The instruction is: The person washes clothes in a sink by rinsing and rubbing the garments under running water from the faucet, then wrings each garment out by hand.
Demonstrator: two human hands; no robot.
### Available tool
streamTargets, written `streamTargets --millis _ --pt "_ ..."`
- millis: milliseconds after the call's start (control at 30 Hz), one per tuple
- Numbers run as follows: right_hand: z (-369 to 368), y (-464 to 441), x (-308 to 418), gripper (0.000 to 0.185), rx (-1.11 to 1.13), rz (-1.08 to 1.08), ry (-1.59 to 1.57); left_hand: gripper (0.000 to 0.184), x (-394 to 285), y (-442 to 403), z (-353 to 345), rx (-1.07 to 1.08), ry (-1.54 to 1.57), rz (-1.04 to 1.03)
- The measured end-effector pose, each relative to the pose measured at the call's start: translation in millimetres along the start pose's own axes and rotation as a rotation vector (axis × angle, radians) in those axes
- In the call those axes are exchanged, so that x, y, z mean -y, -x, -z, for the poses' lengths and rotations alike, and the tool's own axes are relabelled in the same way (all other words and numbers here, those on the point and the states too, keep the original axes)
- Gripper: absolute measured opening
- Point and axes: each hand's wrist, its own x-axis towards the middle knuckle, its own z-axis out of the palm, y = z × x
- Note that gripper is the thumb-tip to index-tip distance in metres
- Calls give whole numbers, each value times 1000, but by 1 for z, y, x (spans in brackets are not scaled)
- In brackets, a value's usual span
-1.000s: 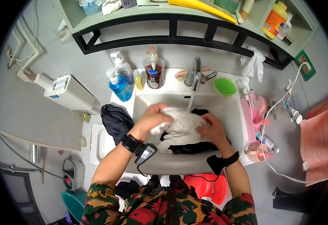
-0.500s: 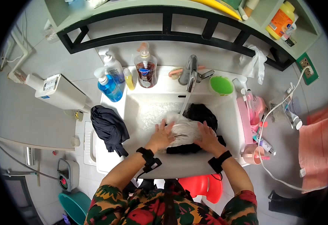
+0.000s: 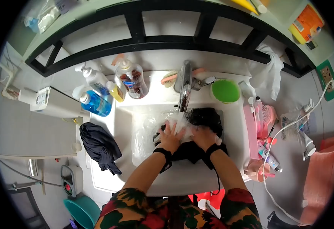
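Observation:
Water runs from the faucet (image 3: 184, 86) into the white sink (image 3: 159, 186), right by my hands. My left hand (image 3: 170, 139) lies with fingers spread on the wet clothes under the stream. Beside it, my right hand (image 3: 204, 138) presses down with fingers stretched out, their tips lost in the splash. Little of the white cloth (image 3: 188, 134) shows between the hands. Black cloth (image 3: 206, 117) bulges behind my right hand, and more lies below both hands. Both wrists wear black bands.
Pump bottles, among them a blue one (image 3: 96, 104) and a brown one (image 3: 131, 80), stand on the left rim. A dark garment (image 3: 99, 147) drapes over the left edge. A green soap dish (image 3: 225, 91) sits right of the faucet; a pink bin (image 3: 252, 133) flanks the sink.
Both hands have pushed forward and down, closer together, under the stream. The white cloth has mostly gone from sight beneath them. The camera view has moved closer to the sink.

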Motion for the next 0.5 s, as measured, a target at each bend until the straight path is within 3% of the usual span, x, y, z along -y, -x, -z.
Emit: streamTargets --millis 67,133,200,267,300,433,500 --pt "-3 -11 0 40 -171 -87 117 50 0 -11 -7 -53 -47 16" --pt "4 -1 8 46 -194 -92 126 47 -7 -4 6 -102 -86 40" --pt "11 10 10 54 -227 -95 133 46 -11 3 23 81 -85 78" --pt "13 28 -4 75 -233 155 -68 46 -8 13 24 32 -131 61" --pt "17 34 -7 94 -157 145 -123 45 -6 19 27 67 -29 54" --pt "5 63 -3 93 -285 66 -94 33 3 50 28 -41 213 33" --pt "10 73 14 73 -177 -13 26 21 15 60 33 -95 473 72"
